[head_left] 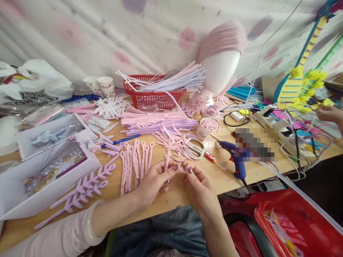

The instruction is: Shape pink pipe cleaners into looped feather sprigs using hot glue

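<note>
Close together over the table's front edge, both hands are at work on a pink pipe cleaner (168, 159). My left hand (158, 180) pinches it between thumb and fingers, and its twisted, looped end stands up above them. My right hand (199, 185) is closed in a pinch just beside, on what looks like a pale pink piece, partly hidden by the fingertips. To the left lies a row of twisted pink pipe cleaners (135, 162) with looped tops. Purple leafy sprigs (85, 187) rest farther left. Scissors (197, 149) lie just beyond my right hand.
A blue glue gun (237, 157) stands at right, near a power strip (281, 132) with cables. Behind are pipe cleaner bundles (160, 125), a red basket (155, 99) and a paper cup (205, 132). White boxes (88, 167) occupy the left. Another person's hand (331, 113) shows far right.
</note>
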The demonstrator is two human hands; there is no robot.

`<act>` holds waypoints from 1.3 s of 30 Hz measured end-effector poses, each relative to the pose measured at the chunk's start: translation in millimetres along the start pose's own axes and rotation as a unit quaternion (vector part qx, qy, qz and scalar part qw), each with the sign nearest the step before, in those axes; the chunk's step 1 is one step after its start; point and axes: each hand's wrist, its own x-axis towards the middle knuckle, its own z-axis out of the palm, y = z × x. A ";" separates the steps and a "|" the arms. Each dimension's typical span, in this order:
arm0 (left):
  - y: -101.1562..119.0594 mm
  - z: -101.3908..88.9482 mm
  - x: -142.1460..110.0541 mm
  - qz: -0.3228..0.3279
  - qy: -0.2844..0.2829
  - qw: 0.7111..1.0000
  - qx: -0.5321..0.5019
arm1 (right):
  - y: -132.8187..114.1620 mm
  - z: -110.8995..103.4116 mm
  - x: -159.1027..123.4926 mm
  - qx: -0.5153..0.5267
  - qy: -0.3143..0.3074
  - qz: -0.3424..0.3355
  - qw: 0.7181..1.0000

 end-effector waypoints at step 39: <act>-1.3 -0.1 -0.1 0.006 0.032 0.999 0.034 | -14.0 -20.5 6.1 -0.222 0.058 -0.146 0.962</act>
